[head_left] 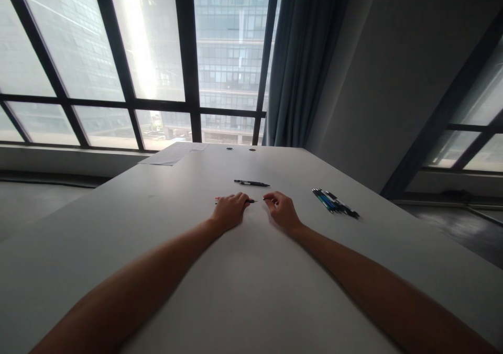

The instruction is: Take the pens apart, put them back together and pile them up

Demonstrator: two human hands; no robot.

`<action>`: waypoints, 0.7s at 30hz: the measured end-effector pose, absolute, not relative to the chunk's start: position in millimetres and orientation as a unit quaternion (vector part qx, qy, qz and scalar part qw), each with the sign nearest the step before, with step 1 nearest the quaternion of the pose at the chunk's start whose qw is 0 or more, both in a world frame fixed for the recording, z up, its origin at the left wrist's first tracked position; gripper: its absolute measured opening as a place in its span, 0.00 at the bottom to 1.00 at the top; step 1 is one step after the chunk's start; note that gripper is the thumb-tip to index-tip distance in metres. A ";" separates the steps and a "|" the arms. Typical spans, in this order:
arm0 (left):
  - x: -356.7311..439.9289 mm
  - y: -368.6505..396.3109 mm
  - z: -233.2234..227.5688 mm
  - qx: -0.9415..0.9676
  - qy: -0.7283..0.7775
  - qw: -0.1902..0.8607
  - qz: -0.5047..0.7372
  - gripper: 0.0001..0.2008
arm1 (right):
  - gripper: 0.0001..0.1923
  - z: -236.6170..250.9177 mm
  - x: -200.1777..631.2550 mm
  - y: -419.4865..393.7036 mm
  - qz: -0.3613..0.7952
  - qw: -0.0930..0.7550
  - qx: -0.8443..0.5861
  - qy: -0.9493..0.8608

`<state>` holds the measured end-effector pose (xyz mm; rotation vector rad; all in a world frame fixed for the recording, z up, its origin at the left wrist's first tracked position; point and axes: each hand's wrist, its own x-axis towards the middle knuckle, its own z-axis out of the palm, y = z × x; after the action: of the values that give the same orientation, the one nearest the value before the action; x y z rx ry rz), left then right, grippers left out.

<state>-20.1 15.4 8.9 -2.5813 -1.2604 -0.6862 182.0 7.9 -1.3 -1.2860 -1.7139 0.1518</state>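
My left hand [230,210] is closed around a pen [250,201] low over the white table. The pen's dark front end and thin pointed tip stick out to the right of my fingers, and a reddish bit shows on the hand's left side. Just across a small gap, my right hand [283,211] is pinched, thumb and fingers together at a tiny dark piece too small to name. Beyond both hands lies a black pen [252,183], on its side and touched by neither.
Several pens [335,203] in black, blue and green lie bunched together on the right. Paper sheets [168,155] rest at the table's far left edge. Two round holes [252,150] are near the far edge. Behind stand windows and a blue-grey curtain [304,61].
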 end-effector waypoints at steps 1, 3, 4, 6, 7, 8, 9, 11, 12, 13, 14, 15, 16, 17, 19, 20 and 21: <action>-20.1 15.6 8.8 -0.870 -0.423 0.094 -0.233 0.10 | 0.09 -1.5 181.9 7.9 0.062 0.476 -0.522 -0.705; -20.0 16.1 8.6 -0.870 -0.421 0.095 -0.237 0.09 | 0.08 -1.7 181.7 7.6 0.060 0.475 -0.514 -0.712; -19.9 16.4 8.5 -0.869 -0.422 0.096 -0.238 0.08 | 0.08 -1.7 181.4 7.2 0.058 0.474 -0.509 -0.716; -19.8 16.9 8.6 -0.867 -0.426 0.096 -0.239 0.07 | 0.07 -1.1 180.7 5.9 0.055 0.473 -0.500 -0.724; -19.7 17.2 8.7 -0.867 -0.427 0.094 -0.238 0.06 | 0.07 -0.6 180.2 4.9 0.055 0.471 -0.494 -0.729; -19.7 17.6 8.7 -0.867 -0.428 0.090 -0.239 0.06 | 0.06 -0.1 179.5 3.8 0.055 0.470 -0.487 -0.734; -19.7 18.0 8.7 -0.868 -0.427 0.084 -0.239 0.06 | 0.06 0.5 178.8 2.5 0.057 0.469 -0.479 -0.740; -19.8 18.9 8.7 -0.870 -0.423 0.071 -0.243 0.06 | 0.06 1.5 177.3 0.6 0.062 0.468 -0.465 -0.749; -19.8 19.3 8.6 -0.871 -0.421 0.065 -0.246 0.06 | 0.06 1.6 176.9 0.4 0.068 0.469 -0.460 -0.751; -19.9 19.6 8.6 -0.870 -0.421 0.060 -0.248 0.06 | 0.06 1.5 176.8 0.8 0.078 0.472 -0.459 -0.749; -20.0 19.8 8.5 -0.869 -0.423 0.056 -0.249 0.06 | 0.06 1.2 177.2 2.0 0.099 0.478 -0.462 -0.740; -20.1 19.9 8.5 -0.868 -0.426 0.054 -0.250 0.07 | 0.07 0.5 178.2 4.1 0.131 0.488 -0.467 -0.726; -20.2 20.0 8.4 -0.866 -0.429 0.054 -0.249 0.07 | 0.09 -0.3 179.8 6.9 0.172 0.500 -0.471 -0.706; -20.4 20.1 8.4 -0.866 -0.432 0.054 -0.248 0.07 | 0.12 -1.3 181.8 10.2 0.216 0.514 -0.473 -0.682; -20.6 20.2 8.4 -0.866 -0.431 0.058 -0.246 0.07 | 0.17 -3.1 186.7 16.9 0.295 0.542 -0.471 -0.630; -20.7 20.2 8.4 -0.867 -0.430 0.060 -0.246 0.07 | 0.19 -3.9 189.1 19.8 0.323 0.554 -0.468 -0.608; -20.8 20.2 8.5 -0.868 -0.427 0.061 -0.245 0.07 | 0.20 -4.6 191.2 22.2 0.342 0.564 -0.466 -0.590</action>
<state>-20.8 20.2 8.5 -2.6257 -1.2925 -0.7417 191.2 22.2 -4.6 -1.0976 -1.3872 0.8049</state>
